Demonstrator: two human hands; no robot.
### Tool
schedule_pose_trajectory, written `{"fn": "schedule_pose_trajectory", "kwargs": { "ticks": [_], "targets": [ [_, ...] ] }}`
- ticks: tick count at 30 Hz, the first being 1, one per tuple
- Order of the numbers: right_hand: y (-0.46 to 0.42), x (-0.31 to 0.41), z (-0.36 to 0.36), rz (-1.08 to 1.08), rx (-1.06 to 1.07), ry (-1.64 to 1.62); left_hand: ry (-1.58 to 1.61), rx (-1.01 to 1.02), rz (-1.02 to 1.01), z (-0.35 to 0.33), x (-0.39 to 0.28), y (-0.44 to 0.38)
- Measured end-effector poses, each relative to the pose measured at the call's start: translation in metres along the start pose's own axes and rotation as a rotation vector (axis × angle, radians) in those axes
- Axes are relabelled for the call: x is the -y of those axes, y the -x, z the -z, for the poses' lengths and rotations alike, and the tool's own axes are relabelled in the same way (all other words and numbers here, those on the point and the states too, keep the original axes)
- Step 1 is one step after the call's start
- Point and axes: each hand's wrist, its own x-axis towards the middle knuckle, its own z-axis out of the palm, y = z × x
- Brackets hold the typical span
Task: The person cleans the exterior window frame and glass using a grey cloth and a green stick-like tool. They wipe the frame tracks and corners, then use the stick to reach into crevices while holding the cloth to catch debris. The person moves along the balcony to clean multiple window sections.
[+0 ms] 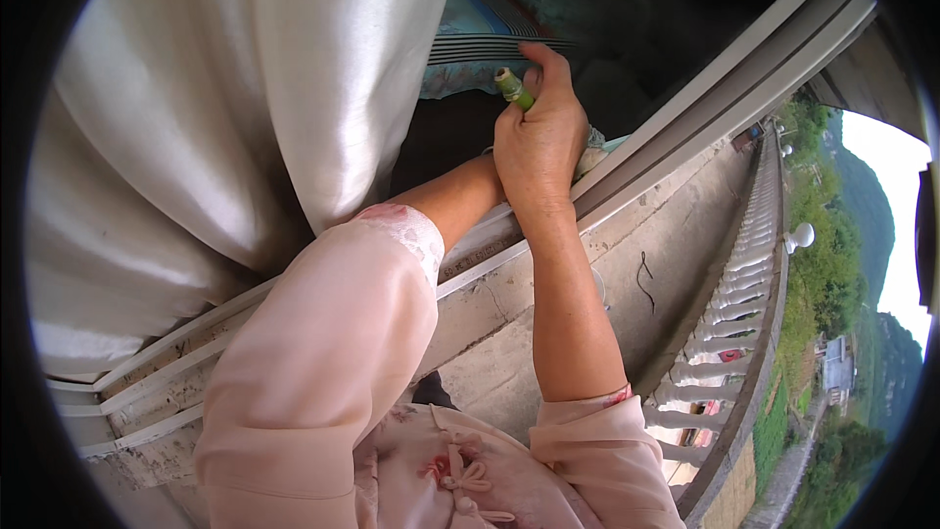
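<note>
My right hand (545, 134) is closed around a green stick (515, 90) that looks like bamboo, its cut end poking out above the thumb. The index finger is raised and bent. My left forearm crosses from the left over the window track and passes behind my right wrist. My left hand is hidden there, so what it holds cannot be seen. A pale lump with grey-green, cloth-like material (593, 154) shows just beyond my right hand, partly covered. Both hands are at the opening of a sliding window, above its white sill track (481, 253).
A pale shiny curtain (330, 73) hangs at the left. Inside the dark room lies striped bedding (492, 50). A white window frame (723, 81) slants to the upper right. Outside are a concrete balcony floor (624, 264) with a thin dark cord (646, 283) and a white balustrade (727, 308).
</note>
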Motion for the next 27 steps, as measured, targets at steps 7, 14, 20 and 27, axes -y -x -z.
{"fn": "schedule_pose_trajectory", "kwargs": {
  "ticks": [7, 14, 20, 27],
  "targets": [
    [0.029, 0.030, 0.000, 0.075, -0.057, -0.184, -0.053, -0.050, 0.024, 0.019, -0.001, 0.046],
    [0.083, 0.111, 0.002, 0.216, -0.047, -0.415, -0.049, -0.103, 0.190, 0.067, -0.021, 0.183],
    [0.116, 0.144, 0.027, 0.246, -0.054, -0.429, 0.065, -0.101, 0.198, 0.061, -0.029, 0.208],
    [0.105, 0.098, 0.036, 0.331, 0.026, -0.511, -0.160, -0.106, 0.106, 0.019, -0.032, 0.127]
  ]
}}
